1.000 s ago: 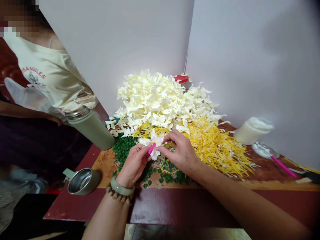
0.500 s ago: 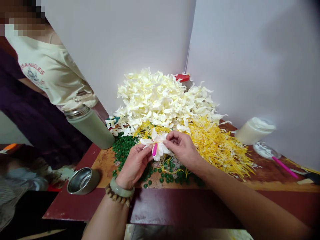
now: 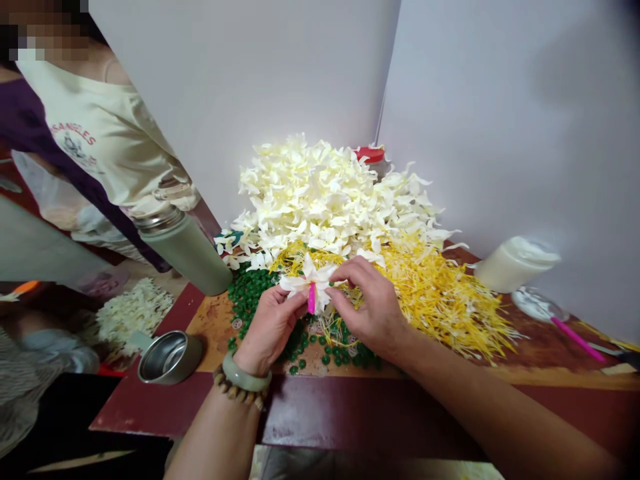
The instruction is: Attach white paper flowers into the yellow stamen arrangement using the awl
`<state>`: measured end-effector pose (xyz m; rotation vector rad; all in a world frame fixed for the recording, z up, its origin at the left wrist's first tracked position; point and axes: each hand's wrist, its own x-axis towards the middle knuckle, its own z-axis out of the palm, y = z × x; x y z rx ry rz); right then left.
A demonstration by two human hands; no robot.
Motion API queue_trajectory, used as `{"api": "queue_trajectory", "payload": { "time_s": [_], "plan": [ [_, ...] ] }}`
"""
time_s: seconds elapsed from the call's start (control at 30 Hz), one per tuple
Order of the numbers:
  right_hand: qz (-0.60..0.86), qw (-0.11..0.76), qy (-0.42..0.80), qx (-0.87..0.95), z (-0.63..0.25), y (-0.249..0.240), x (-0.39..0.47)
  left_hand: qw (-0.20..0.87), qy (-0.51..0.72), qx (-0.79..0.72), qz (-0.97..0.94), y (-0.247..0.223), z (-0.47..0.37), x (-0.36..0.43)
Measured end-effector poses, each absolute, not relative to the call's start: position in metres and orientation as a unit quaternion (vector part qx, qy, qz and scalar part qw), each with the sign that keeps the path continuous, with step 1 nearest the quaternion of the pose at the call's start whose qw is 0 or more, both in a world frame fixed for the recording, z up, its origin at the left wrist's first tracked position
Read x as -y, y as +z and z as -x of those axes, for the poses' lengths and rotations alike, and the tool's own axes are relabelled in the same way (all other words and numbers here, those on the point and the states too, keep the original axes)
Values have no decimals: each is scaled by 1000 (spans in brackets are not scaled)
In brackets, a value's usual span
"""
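A white artificial flower (image 3: 316, 275) with a bright pink centre piece (image 3: 312, 298) is pinched between the thumb and fingers of my left hand (image 3: 274, 323). On its right side, my right hand (image 3: 373, 307) touches a petal, thumb and index finger apart at the petal's edge. Behind the hands rises a large pile of white petals (image 3: 325, 193). Yellow stamens (image 3: 435, 293) lie in a heap to the right. Small green pieces (image 3: 253, 293) are spread left of and below the flower. A jade bangle and a beaded bracelet circle my left wrist.
A green flask (image 3: 185, 250) and its metal cup (image 3: 170, 358) stand at the left of the table (image 3: 360, 413). At the right are a white jar (image 3: 517, 263), a small dish (image 3: 537, 305) and a pink stick (image 3: 577, 339). People are at the left.
My right thumb and fingers have spread apart at the petal. The person in purple at the left has moved, uncovering a bag and a white flower pile. The view has shifted slightly.
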<state>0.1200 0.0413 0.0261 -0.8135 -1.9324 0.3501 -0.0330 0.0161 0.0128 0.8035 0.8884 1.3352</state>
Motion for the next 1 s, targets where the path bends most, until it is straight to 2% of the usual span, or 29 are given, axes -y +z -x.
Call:
{"api": "queue_trajectory", "payload": {
  "time_s": [0.1, 0.4, 0.63, 0.9, 1.0],
  "plan": [
    [347, 457, 133, 808, -117, 22, -41, 623, 581, -386, -353, 13, 32, -16],
    [353, 460, 156, 800, -117, 18, -45, 650, 571, -362, -346, 15, 33, -13],
    [311, 455, 141, 823, -117, 16, -47, 661, 604, -370, -248, 18, 37, -12],
    [319, 460, 118, 820, -117, 13, -45, 655, 589, -355, -313, 16, 35, -12],
    [316, 466, 66, 824, -117, 13, -43, 649, 581, -357, -336, 16, 34, -13]
  ]
}}
